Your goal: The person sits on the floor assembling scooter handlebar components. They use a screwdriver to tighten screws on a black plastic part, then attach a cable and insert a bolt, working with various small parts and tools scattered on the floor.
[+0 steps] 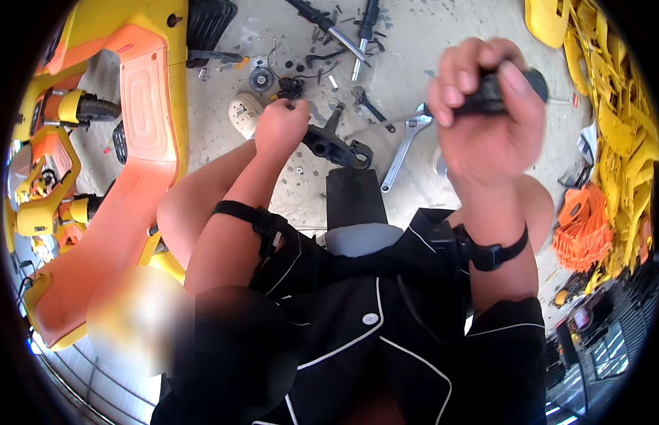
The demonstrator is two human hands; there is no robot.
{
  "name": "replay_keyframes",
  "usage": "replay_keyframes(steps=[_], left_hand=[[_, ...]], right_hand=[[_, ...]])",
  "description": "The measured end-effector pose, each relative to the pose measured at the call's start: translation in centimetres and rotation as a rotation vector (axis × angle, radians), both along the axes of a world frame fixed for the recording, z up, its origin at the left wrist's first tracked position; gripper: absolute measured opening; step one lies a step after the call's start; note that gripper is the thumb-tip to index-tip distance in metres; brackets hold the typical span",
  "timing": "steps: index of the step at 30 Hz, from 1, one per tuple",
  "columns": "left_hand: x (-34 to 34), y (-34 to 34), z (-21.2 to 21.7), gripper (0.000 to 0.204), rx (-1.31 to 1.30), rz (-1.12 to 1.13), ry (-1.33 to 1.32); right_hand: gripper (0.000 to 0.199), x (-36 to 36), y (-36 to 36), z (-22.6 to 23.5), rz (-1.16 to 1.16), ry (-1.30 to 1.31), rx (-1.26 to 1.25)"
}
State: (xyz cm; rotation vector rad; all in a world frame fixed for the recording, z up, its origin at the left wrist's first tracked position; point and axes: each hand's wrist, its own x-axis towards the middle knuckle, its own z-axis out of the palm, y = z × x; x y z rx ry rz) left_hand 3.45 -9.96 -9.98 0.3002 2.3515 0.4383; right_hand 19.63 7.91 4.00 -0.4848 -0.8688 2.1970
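Note:
My left hand (281,126) is closed at the left end of a black metal fork clamp (331,147). The clamp has a short stem and a round ring at its right end, and my fingers hide its left end. Raised on the right, my right hand (491,117) wraps round the thick black handle of a tool (485,93). The hand is slightly blurred. A faint thin shaft seems to run left from the handle towards the clamp; its kind is unclear. On the floor between the hands lies a silver adjustable wrench (406,147), beside a dark flat wrench (373,109).
Fork tubes (363,41), bolts and a round metal part (261,79) lie scattered ahead. A yellow-orange scooter body (144,106) stands at left. Yellow panels (616,142) and orange pieces (583,230) are piled at right. A dark seat-like block (354,197) sits between my legs.

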Motion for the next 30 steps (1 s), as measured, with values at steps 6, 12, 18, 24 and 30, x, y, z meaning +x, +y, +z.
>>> replay_keyframes(steps=[6, 12, 18, 24, 30], left_hand=[[2.4, -1.5, -3.6, 0.026, 0.446, 0.509, 0.003], [4.6, -2.4, -4.5, 0.03, 0.655, 0.721, 0.053], [4.5, -2.8, -4.9, 0.03, 0.651, 0.652, 0.115], [3.3, -3.6, -6.0, 0.029, 0.678, 0.63, 0.15], [3.7, -4.4, -6.2, 0.029, 0.619, 0.631, 0.175]], right_hand=[[0.026, -1.4, -1.0, -1.7, -0.056, -0.1, 0.01], [0.027, -2.1, -1.0, -2.9, 0.096, -0.145, 0.045], [0.027, -2.6, -2.2, -3.4, 0.207, -0.204, 0.101], [0.021, -4.4, -2.4, -3.2, 0.145, -0.113, -0.009], [0.021, -5.3, -5.4, -5.2, 0.02, -0.222, 0.097]])
